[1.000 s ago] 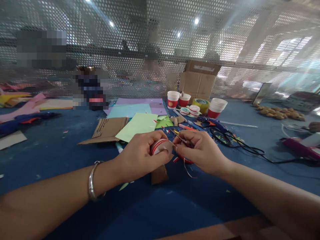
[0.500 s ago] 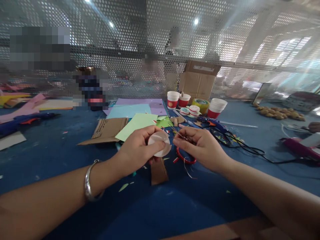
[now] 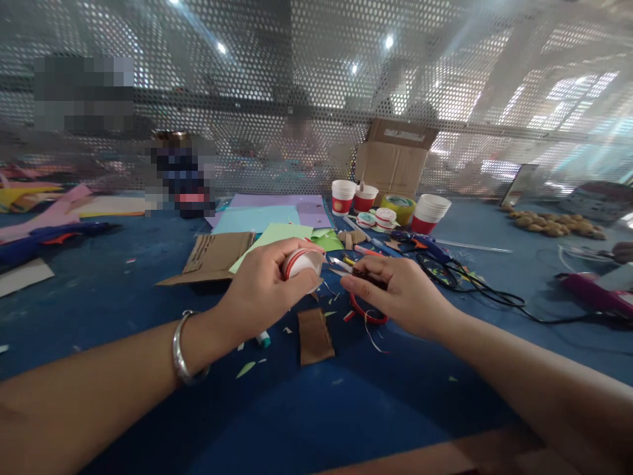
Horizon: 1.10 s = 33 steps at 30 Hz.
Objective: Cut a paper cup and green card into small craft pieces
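Observation:
My left hand is closed round a small white paper cup with red stripes, held on its side above the blue table. A metal bangle sits on that wrist. My right hand is closed on small scissors whose blades point left toward the cup. Under the right hand lies a red ring cut from a cup rim. A brown cardboard strip lies flat just below both hands, with paper scraps around it.
Behind the hands lie green paper, corrugated cardboard, blue and purple sheets, stacked red-and-white cups, tape rolls, a cardboard box, a glue gun with black cord. A perforated mesh screen backs the table; another person's hand is at the right edge.
My left hand turned the cup from bottom-facing back onto its side and lifted it slightly up and left. The right hand with the scissors stayed close beside it.

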Motion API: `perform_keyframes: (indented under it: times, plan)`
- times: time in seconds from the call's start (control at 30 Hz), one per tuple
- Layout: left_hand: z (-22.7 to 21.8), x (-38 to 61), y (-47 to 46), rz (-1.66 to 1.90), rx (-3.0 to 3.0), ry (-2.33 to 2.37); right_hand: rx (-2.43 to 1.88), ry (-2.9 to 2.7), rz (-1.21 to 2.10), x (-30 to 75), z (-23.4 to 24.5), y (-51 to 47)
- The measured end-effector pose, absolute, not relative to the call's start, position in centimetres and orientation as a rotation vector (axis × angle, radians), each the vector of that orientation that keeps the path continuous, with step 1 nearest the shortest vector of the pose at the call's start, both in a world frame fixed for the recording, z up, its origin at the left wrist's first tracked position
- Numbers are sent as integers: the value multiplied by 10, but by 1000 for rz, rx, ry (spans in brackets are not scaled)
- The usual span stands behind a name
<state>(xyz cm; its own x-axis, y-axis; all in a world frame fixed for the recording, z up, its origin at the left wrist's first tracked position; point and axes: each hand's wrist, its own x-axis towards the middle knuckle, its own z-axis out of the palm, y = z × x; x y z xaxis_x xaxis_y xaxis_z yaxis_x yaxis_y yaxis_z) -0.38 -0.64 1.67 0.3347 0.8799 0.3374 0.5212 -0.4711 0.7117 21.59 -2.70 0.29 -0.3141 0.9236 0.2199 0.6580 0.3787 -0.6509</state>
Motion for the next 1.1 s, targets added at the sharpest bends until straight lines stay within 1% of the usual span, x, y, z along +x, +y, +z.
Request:
perform_keyframes:
  times: [0.23,0.77,0.87,1.0,1.1]
  plan:
    - [20,-1,-15,964,2243,1264,-1331,-2112,644,215,2,-28]
    - [20,-3,-13,968,2269,1197,-1298,-2137,658,216,2,-29]
    - [15,-5,-9,970,2173,1174,-1317,-2135,647,215,3,-29]
    - [8,-6,0,1046,1830,1095,-1351,-2074,624,214,6,-30]
    - [7,-3,4,986,1689,1061,-1354,-1998,634,215,7,-30]
